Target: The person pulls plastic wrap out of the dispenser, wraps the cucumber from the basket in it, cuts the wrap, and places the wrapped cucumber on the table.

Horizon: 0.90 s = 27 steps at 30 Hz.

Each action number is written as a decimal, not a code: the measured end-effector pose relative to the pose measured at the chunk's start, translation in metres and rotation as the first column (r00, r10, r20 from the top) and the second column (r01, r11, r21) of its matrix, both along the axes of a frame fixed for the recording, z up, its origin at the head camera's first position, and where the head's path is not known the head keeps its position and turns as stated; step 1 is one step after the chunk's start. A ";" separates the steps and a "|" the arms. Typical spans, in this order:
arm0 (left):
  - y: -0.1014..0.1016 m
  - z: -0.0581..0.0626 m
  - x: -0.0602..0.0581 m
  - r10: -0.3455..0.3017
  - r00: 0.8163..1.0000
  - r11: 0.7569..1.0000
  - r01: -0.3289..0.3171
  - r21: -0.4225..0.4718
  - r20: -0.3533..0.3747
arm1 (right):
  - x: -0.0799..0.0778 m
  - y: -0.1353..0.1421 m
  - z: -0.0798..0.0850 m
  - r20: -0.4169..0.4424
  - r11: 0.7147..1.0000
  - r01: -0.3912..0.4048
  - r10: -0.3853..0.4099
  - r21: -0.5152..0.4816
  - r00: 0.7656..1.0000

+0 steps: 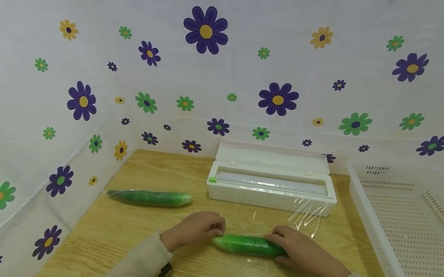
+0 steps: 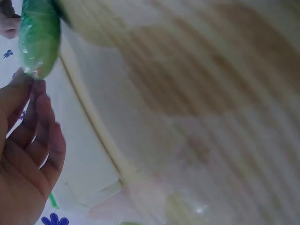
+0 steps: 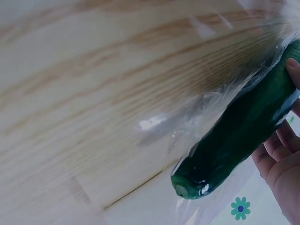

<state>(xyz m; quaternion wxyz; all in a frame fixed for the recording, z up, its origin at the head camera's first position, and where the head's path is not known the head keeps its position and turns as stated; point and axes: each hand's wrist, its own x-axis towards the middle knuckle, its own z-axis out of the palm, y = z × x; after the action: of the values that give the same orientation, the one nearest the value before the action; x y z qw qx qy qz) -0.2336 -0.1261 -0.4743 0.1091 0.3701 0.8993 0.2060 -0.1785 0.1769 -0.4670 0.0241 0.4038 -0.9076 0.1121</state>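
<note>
A cucumber (image 1: 245,244) in clear plastic wrap (image 3: 201,117) lies crosswise between my two hands, low over the wooden table. My left hand (image 1: 199,227) pinches the wrap right at the cucumber's pale left tip; the left wrist view shows thumb and fingertips meeting just past the end of the cucumber (image 2: 41,40). With its thumb on one side and fingers on the other, my right hand (image 1: 301,251) grips the darker right part. The right wrist view shows the wrapped dark end of the cucumber (image 3: 234,133) sticking out past that hand, with loose film spreading beside it.
Behind the hands stands a white wrap dispenser box (image 1: 272,200), lid raised, with a film roll (image 1: 270,183) inside; creased film hangs over its front right. Another wrapped cucumber (image 1: 150,197) lies at the left. A white perforated basket (image 1: 376,242) occupies the right side. A flowered sheet (image 1: 245,65) surrounds the table.
</note>
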 end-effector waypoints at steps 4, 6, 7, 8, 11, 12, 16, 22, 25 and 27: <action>0.001 -0.002 0.001 0.014 0.998 0.999 -0.012 0.033 -0.061 | -0.001 0.000 0.001 -0.002 1.000 -0.008 0.008 -0.007 1.000; 0.002 -0.002 0.002 0.018 0.993 0.999 -0.014 0.033 -0.116 | -0.001 0.000 0.001 -0.003 1.000 -0.012 0.012 -0.009 1.000; 0.002 -0.003 0.003 0.019 0.989 1.000 -0.015 0.028 -0.147 | -0.001 0.000 0.002 -0.004 1.000 -0.013 0.013 -0.009 1.000; 0.002 -0.002 0.004 0.021 0.984 1.000 -0.018 0.023 -0.178 | -0.001 0.000 0.002 -0.009 1.000 -0.016 0.016 -0.011 1.000; 0.002 -0.001 0.005 0.044 0.972 0.999 -0.041 0.018 -0.233 | -0.001 -0.001 0.003 -0.010 1.000 -0.017 0.017 -0.015 1.000; 0.002 0.000 0.006 0.055 0.973 0.998 -0.052 0.021 -0.226 | -0.001 -0.001 0.004 -0.012 1.000 -0.019 0.019 -0.017 1.000; -0.006 0.006 0.010 0.060 0.991 0.997 -0.054 0.054 -0.120 | -0.001 -0.001 0.004 -0.001 1.000 -0.005 0.005 -0.008 1.000; -0.016 0.010 0.017 -0.124 0.979 0.991 0.115 -0.064 -0.165 | -0.003 0.000 0.003 0.009 1.000 -0.008 0.009 -0.005 1.000; -0.017 0.008 0.021 -0.164 0.963 0.983 0.141 -0.119 -0.215 | -0.003 0.000 0.002 0.010 1.000 -0.012 0.012 -0.008 1.000; -0.017 0.009 0.023 -0.185 0.948 0.978 0.151 -0.146 -0.259 | -0.003 0.000 0.001 0.012 1.000 -0.006 0.006 -0.008 1.000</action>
<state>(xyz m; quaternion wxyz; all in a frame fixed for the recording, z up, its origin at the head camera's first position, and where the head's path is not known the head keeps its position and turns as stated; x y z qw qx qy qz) -0.2106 -0.1429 -0.4655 0.0249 0.4628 0.8818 0.0871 -0.1813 0.1769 -0.4662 0.0199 0.4059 -0.9060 0.1180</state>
